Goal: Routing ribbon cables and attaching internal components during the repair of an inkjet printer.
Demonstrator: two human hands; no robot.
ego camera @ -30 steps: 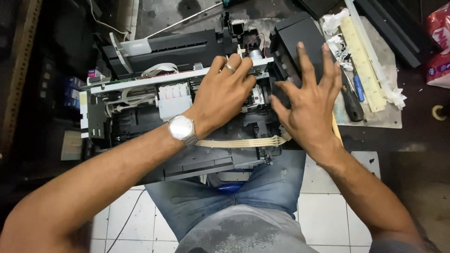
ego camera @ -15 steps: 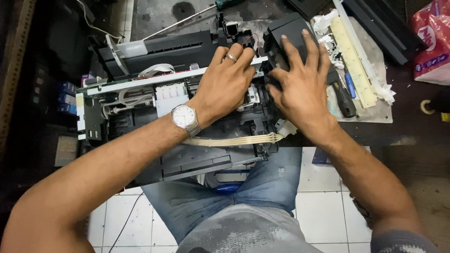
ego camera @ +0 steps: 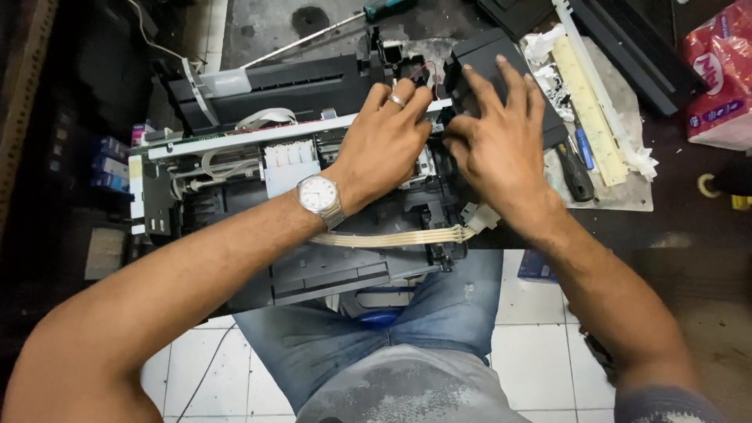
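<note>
An opened printer (ego camera: 235,141) with its cover off lies in front of me, its metal rail and white parts bare. My left hand (ego camera: 384,145), with a ring and a wristwatch (ego camera: 319,196), rests on the middle of the mechanism, fingers curled over the rail; the fingertips are hidden. My right hand (ego camera: 497,145) lies right beside it with fingers spread, touching a black block (ego camera: 486,51) at the printer's right end. A flat band of pale tubes (ego camera: 392,237) runs under both wrists.
A grey board (ego camera: 627,196) on the right carries a black-handled screwdriver (ego camera: 576,172), a blue pen (ego camera: 583,149), a cream strip (ego camera: 587,102) and crumpled tissue. A green-handled screwdriver (ego camera: 388,9) lies at the back. A red packet (ego camera: 717,78) sits far right. Small boxes (ego camera: 106,160) stand left.
My right hand has slid left from the black block's flat top until it sits against my left hand. My left hand has stayed on the mechanism.
</note>
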